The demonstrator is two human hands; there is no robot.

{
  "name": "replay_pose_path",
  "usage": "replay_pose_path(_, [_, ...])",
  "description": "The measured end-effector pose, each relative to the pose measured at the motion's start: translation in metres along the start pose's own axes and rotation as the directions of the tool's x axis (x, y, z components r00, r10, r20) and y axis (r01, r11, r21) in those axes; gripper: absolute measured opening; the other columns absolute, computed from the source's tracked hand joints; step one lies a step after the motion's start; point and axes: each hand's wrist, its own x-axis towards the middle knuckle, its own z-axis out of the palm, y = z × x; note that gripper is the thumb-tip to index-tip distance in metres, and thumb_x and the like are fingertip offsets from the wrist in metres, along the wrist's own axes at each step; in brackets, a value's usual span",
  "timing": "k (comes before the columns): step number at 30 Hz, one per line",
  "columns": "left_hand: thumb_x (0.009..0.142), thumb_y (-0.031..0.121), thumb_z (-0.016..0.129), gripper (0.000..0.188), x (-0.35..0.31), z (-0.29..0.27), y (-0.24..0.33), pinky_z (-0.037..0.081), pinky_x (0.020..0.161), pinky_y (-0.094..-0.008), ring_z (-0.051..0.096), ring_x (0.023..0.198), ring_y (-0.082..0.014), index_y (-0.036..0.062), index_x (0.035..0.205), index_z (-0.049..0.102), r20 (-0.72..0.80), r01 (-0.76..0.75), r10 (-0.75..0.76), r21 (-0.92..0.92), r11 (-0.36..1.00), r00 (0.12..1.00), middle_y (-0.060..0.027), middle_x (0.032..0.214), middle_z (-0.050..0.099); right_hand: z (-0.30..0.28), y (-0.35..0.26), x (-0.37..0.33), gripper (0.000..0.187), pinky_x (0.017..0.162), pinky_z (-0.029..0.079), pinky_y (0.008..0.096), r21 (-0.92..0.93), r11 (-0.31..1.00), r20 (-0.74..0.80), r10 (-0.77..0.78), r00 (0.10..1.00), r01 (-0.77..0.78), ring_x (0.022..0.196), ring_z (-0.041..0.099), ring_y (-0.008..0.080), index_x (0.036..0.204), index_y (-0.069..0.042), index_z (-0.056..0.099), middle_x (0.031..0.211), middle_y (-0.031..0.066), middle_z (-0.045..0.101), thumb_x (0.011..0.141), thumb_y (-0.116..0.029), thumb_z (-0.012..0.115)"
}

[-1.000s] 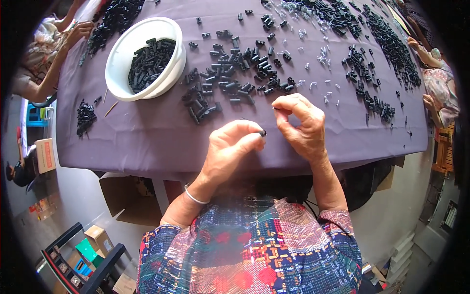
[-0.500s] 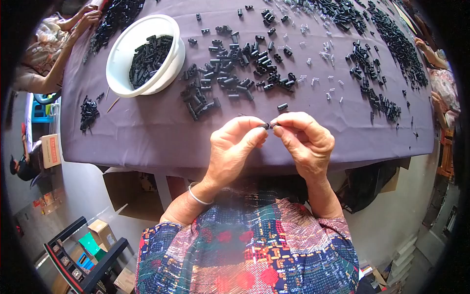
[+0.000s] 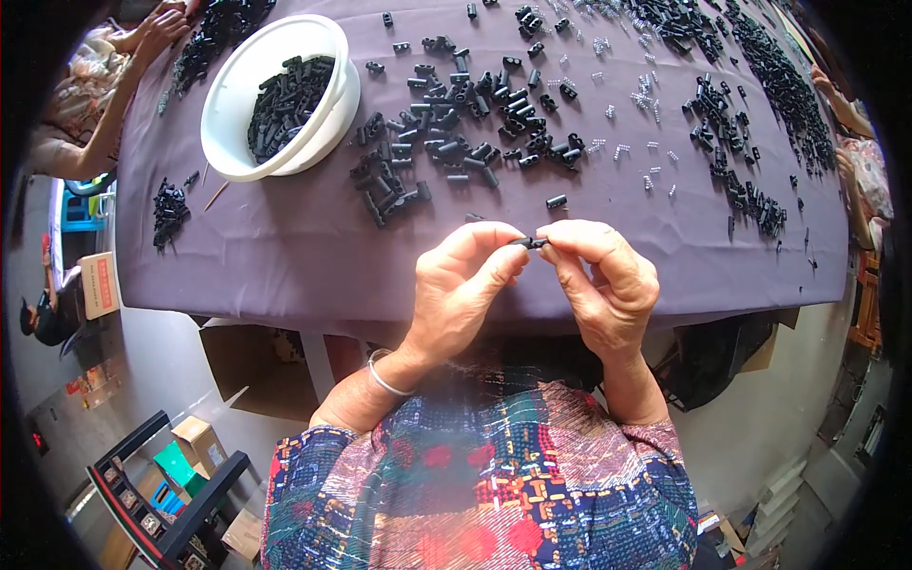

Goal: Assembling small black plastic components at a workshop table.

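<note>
Above the near part of the table, my left hand and my right hand meet at their fingertips. Between them is a small black plastic part, pinched from both sides by thumb and forefinger. The fingertips hide most of it, so whether it is one piece or two joined ones I cannot tell. Just beyond my right fingers lies a single black cylindrical piece. A loose heap of similar black pieces spreads further back, with small clear springs scattered to its right.
A white bowl of black pieces stands at the left on the purple tablecloth. Smaller black parts lie near the left edge, more at right. Other people's hands work at the far left and right edges. A cardboard box sits below the table.
The black part shows more plainly between my fingertips, which have closed in on it. Both hands have shifted slightly to the right in the picture, as the whole view moved a little.
</note>
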Motion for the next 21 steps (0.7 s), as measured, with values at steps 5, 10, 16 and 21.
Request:
replay_pose_path(5, [0.092, 0.007, 0.064, 0.015, 0.0017, -0.0026, 0.0027, 0.050, 0.072, -0.0216, 0.060, 0.081, -0.0071, -0.0016, 0.105, 0.064, 0.036, 0.048, -0.048, 0.015, 0.999, 0.998, -0.0015, 0.089, 0.065, -0.0035, 0.0002, 0.0009, 0.019, 0.076, 0.054, 0.0262, -0.016, 1.000, 0.057, -0.012, 0.998, 0.013, 0.087, 0.066, 0.0167, 0.095, 0.003, 0.067, 0.094, 0.0111, 0.069, 0.080, 0.014, 0.067])
replay_pose_path(10, [0.093, 0.008, 0.063, 0.016, 0.0023, -0.0029, 0.0025, 0.050, 0.073, -0.0218, 0.060, 0.081, -0.0072, -0.0016, 0.106, 0.063, 0.045, 0.047, -0.047, -0.005, 0.999, 0.998, -0.0017, 0.089, 0.065, -0.0024, -0.0002, 0.0023, 0.019, 0.075, 0.055, 0.0269, -0.032, 0.999, 0.057, -0.018, 0.998, 0.020, 0.086, 0.066, 0.0168, 0.094, 0.003, 0.067, 0.093, 0.0110, 0.069, 0.079, 0.014, 0.067])
replay_pose_path(16, [0.094, 0.008, 0.062, 0.015, 0.0019, -0.0019, 0.0012, 0.049, 0.072, -0.0216, 0.059, 0.080, -0.0070, -0.0015, 0.106, 0.062, 0.033, 0.051, -0.050, -0.009, 0.999, 0.998, -0.0013, 0.088, 0.064, -0.0009, -0.0006, 0.0042, 0.018, 0.073, 0.055, 0.0268, -0.097, 0.993, 0.060, -0.061, 0.996, 0.067, 0.083, 0.066, 0.0167, 0.093, 0.003, 0.067, 0.092, 0.0111, 0.069, 0.079, 0.013, 0.068])
replay_pose_path(21, [0.095, 0.009, 0.061, 0.015, -0.0010, 0.0050, -0.0008, 0.049, 0.070, -0.0208, 0.058, 0.078, -0.0065, -0.0014, 0.105, 0.062, -0.025, 0.025, -0.025, -0.010, 1.000, 0.999, -0.0006, 0.087, 0.063, 0.0037, -0.0004, 0.0005, 0.020, 0.074, 0.054, 0.0296, -0.018, 0.996, 0.002, 0.089, 0.996, -0.089, 0.081, 0.069, 0.0217, 0.090, 0.000, 0.068, 0.087, 0.0109, 0.070, 0.074, 0.011, 0.069])
